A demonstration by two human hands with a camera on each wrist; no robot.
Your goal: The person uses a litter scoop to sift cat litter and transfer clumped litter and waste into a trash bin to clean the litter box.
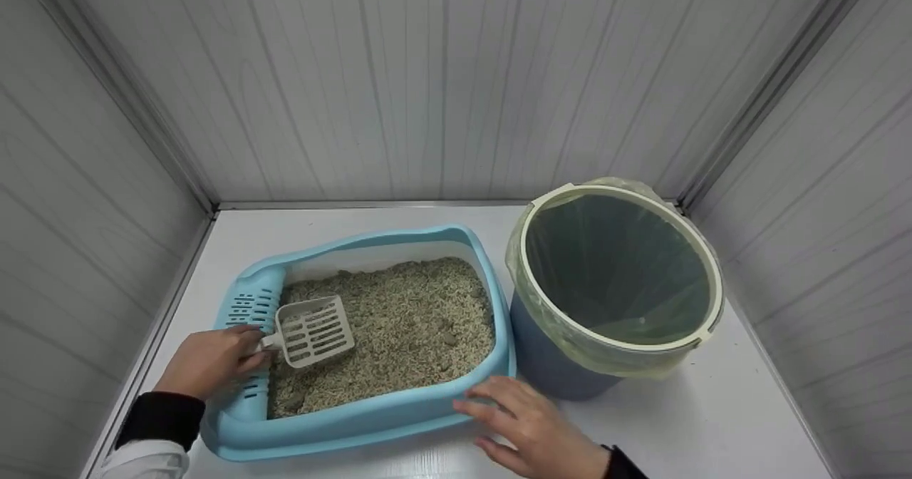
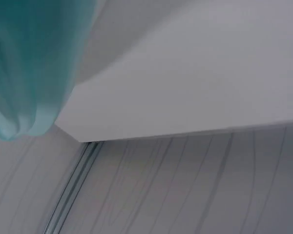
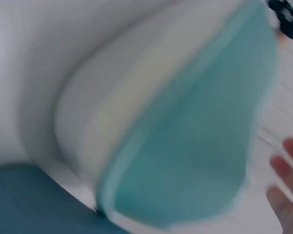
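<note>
The left hand (image 1: 210, 360) sits at the left end of the litter box (image 1: 370, 422), fingers curled around the handle of the white scoop (image 1: 313, 331). The scoop's slotted head lies flat on the litter (image 1: 399, 322), toward the left side of the box. The right hand (image 1: 531, 425) is open and relaxed, its fingertips touching the outer front wall of the box near the right corner. In the right wrist view only blurred fingertips (image 3: 285, 161) show beside the box wall (image 3: 195, 146).

A risk, as I judge it: if the scoop is lifted quickly or tilted, grains may fall over the low rim onto the white table (image 1: 712, 422). Carrying a load rightward means crossing the whole box and its higher right rim, so a spill there seems possible.

To the right stands the bin (image 1: 556, 365), just beside the box, lined with a thin bag (image 1: 570, 329) folded over its ring. The bag looks loose. Grey panel walls (image 1: 442, 80) close in on three sides.
</note>
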